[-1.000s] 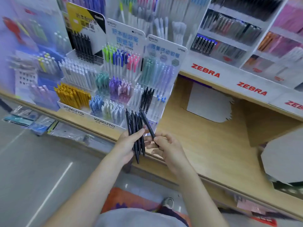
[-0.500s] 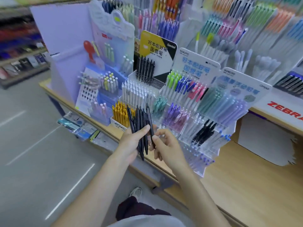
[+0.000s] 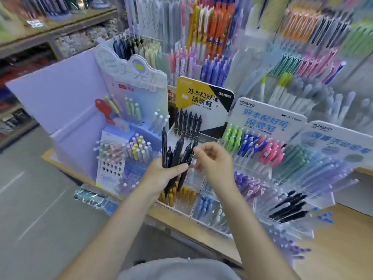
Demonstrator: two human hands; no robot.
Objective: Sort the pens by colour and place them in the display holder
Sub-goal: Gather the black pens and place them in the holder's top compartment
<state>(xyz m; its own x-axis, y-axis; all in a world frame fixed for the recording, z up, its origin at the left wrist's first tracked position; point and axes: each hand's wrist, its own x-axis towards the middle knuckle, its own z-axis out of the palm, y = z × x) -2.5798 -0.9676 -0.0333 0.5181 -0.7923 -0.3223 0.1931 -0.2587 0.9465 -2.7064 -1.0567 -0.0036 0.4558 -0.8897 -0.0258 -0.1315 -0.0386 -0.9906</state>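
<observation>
Yellow pens behind black pens, left hand

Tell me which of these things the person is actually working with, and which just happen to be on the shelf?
In use:
- dark pens, gripped in the left hand
- right hand, fingers at the tip of one of those pens
- black pen row under the yellow card, a likely matching slot

Just there:
- yellow pens
- green, blue and pink pens
- purple board

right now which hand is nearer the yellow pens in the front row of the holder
Left. The left hand, gripping the dark pens, sits just above the yellow pens. The right hand is higher and further right of them.
</observation>
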